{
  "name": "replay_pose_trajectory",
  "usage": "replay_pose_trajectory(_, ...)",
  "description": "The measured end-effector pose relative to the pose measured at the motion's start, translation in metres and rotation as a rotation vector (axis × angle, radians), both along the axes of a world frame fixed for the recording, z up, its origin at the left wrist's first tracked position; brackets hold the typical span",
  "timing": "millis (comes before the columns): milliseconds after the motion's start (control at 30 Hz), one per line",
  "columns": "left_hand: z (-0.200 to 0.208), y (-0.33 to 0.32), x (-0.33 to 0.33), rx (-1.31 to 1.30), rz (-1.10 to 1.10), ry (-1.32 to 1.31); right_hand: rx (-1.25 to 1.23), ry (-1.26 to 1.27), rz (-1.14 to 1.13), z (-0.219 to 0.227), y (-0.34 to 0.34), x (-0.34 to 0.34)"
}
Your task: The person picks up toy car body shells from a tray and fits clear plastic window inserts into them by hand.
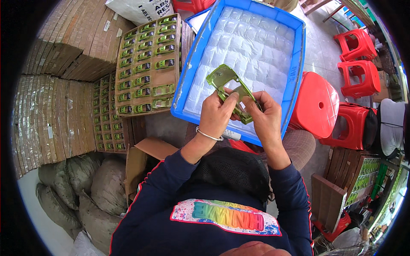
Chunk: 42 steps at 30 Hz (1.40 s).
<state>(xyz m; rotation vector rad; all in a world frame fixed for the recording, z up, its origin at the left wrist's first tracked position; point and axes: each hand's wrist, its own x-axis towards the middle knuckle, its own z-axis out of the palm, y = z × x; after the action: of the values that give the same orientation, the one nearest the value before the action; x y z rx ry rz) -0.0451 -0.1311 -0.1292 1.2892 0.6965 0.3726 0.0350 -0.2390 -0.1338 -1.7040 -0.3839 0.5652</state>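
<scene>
A green plastic toy car body shell (222,77) is held up over the near part of a blue crate (181,87), its hollow underside partly facing me. My left hand (215,112) grips its lower left side, thumb pressed on the plastic, with a bangle at the wrist. On the lower right, my right hand (265,115) pinches the shell between thumb and fingers. Some fingertips are hidden behind the part. Rows of clear plastic-wrapped pieces (239,47) fill the crate below.
Left of the crate, a cardboard tray (161,77) bears rows of green toy car bodies. Stacked flat boxes (51,115) and full sacks (109,185) stand farther left. Red plastic stools (316,104) are at the right. An opened carton (156,148) sits near my left arm.
</scene>
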Motion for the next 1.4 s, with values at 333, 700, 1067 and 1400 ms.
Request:
replay_pose_trajectory(333,-0.018,0.009,0.000,-0.094,-0.123,0.010,0.014,0.196,0.057,-0.010,-0.002,0.026)
replay_pose_trajectory(700,-0.011,0.004,0.010,-0.553,0.002,-0.540,0.025,0.010,0.181,0.018,-0.003,0.017)
replay_pose_trajectory(1067,-0.002,-0.001,0.002,-0.103,0.087,-0.587,-0.225,-0.741,0.198,0.046,-0.006,-0.004)
replay_pose_trajectory(1400,-0.006,-0.003,-0.004,0.215,0.195,-0.638,-0.224,-0.346,0.095,0.040,0.019,-0.011)
